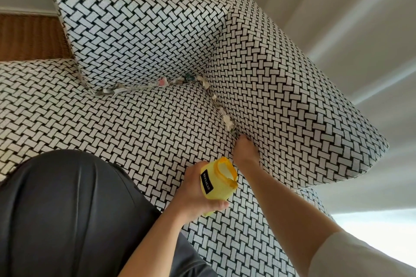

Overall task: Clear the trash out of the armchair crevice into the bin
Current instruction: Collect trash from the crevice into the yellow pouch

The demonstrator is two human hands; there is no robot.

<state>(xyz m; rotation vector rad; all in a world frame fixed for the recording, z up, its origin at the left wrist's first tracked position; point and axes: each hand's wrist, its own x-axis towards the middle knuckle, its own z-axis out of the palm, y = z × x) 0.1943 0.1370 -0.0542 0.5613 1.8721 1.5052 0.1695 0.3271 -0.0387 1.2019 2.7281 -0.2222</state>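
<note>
While the left hand [198,193] hugs the yellow bin [221,184], the right hand [244,150], its grip hidden in the crack, should pinch the trash [227,119] at its 12 o'clock tightly.

There is one armchair [157,29], one yellow bin [219,184], two hands, namely a left hand [198,195] and a right hand [245,150], and roughly seven scraps of trash [162,82] along the crevice, too bunched for an exact count.

Pale curtains [326,7] hang at my right, a brown wicker panel [29,36] sits far left, my dark trousers [67,209] below.
</note>
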